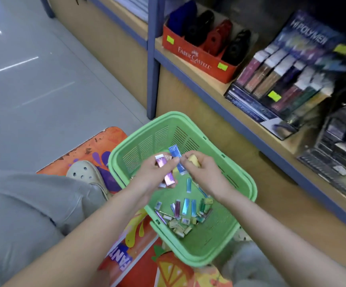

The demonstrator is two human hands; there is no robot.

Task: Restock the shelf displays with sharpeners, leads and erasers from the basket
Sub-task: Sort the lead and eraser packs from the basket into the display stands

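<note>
A green plastic basket (244,183) sits in front of me with several slim lead cases and small erasers (183,212) lying on its bottom. Over the basket, my left hand (153,175) grips a few pink and purple lead cases (166,170). My right hand (201,170) curls round a small yellow eraser (195,160). A blue lead case (177,160) stands between the two hands, pinched by fingers of both. On the shelf to the right stands a dark lead display (288,79) with rows of lead cases, and a red box of sharpeners (199,56).
The wooden shelf edge (240,112) with its blue upright post (152,59) runs diagonally along the right. More dark stock (337,146) fills the shelf's far right. An orange mat (97,148) lies on the grey floor, with my knee and a beige clog (85,170) at left.
</note>
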